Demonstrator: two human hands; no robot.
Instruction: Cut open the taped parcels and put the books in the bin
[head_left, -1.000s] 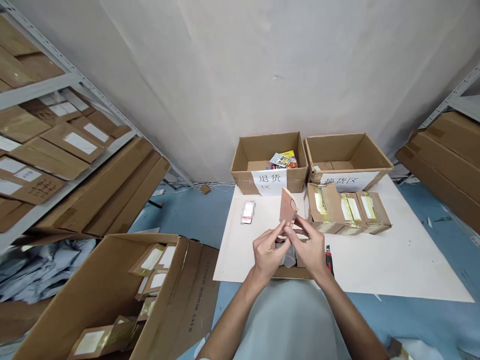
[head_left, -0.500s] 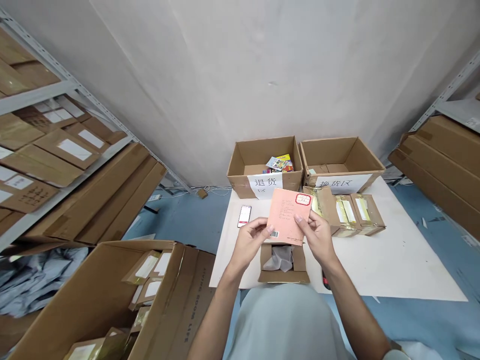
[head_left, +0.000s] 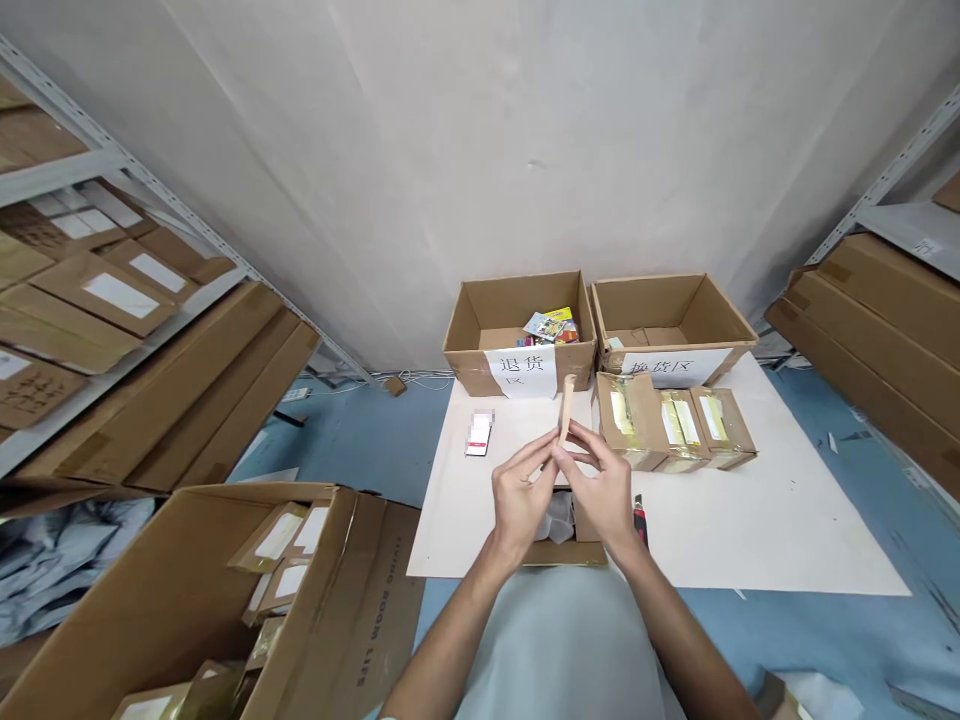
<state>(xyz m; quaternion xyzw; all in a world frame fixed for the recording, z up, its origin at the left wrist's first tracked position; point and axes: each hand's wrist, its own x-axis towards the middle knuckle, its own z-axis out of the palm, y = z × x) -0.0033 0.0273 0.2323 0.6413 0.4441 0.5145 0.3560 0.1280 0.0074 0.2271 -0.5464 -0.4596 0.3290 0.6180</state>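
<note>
Between both hands a thin pink booklet is held edge-on, its spine or edge turned toward me. My left hand pinches its lower left side. My right hand grips the lower right, the fingertips of both hands nearly meeting. Below the hands lies a small opened cardboard box with crumpled greyish wrapping inside, partly hidden by the hands. A red and black utility knife rests just right of my right hand. To the left, a phone with a lit screen lies on the white table.
Two open cartons with paper labels stand at the back: the left carton contains colourful booklets, the right carton sits beside it. Taped parcels stand before them. A large box of parcels is at left; loaded shelves flank both sides.
The booklet has turned from its printed face showing flat to edge-on. Both hands have drawn closer together around it. The view has shifted slightly, and the knife shows more fully.
</note>
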